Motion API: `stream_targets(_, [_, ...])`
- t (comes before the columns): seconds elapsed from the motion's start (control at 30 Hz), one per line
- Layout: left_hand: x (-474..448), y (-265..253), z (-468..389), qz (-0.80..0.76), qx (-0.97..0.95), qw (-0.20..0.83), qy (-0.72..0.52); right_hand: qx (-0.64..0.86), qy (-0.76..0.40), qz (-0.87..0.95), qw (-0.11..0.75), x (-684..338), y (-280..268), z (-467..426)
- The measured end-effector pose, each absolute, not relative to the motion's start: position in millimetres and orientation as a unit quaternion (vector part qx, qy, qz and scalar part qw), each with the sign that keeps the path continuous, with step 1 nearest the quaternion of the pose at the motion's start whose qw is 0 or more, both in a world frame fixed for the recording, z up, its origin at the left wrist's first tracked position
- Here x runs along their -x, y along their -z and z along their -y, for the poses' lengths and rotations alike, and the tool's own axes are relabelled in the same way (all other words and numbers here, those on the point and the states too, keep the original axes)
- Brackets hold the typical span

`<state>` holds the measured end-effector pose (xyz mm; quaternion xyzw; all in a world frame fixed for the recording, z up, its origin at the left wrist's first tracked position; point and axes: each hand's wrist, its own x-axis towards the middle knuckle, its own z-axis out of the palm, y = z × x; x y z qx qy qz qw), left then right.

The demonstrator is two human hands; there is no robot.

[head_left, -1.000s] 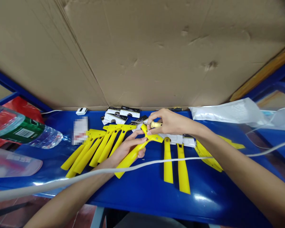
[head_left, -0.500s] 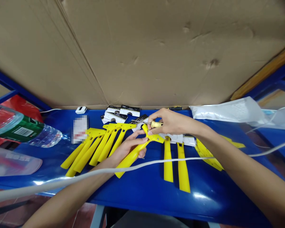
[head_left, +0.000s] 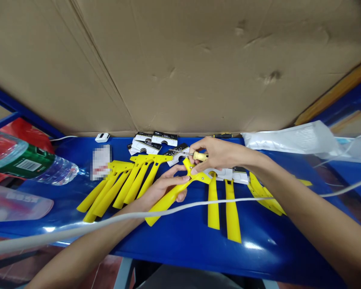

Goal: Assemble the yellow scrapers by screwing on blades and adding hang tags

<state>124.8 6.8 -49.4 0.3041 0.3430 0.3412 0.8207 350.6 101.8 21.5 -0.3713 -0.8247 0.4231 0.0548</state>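
Both arms are bare and reach in over the near edge of the surface, the left forearm slanting in left of that edge's middle, the right forearm from toward the near right corner. The left hand is curled in a grip, thumb laid on top and fingertips showing underneath. The right hand sits close beside it, slightly nearer the far edge, wrist bent, back of the hand uppermost, index finger arched and thumb below in a pinch.
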Motion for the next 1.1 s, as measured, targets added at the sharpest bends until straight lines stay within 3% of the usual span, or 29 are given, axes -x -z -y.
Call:
stream_targets(0.47, [-123.4,48.5,-6.4,-0.345,-0.311,0.815,-0.347,0.365,-0.464,0.802,0.093,-349.4,-20.3,-100.6])
stream_targets(0.63, [-122.2,48.7,-6.1,-0.343,-0.307,0.808,-0.367,0.387,-0.37,0.833,0.141,-345.9,-20.6,-101.4])
stream_targets(0.97, [-118.7,33.1,-12.8,-0.322,-0.22,0.755,-0.527,0.375,-0.192,0.882,0.211,-390.9,-70.2,-83.0])
stream_targets(1.1, [-109.9,33.2,-19.5,-0.321,-0.22,0.731,-0.56,0.387,-0.169,0.843,0.333,-403.8,-90.3,-68.3])
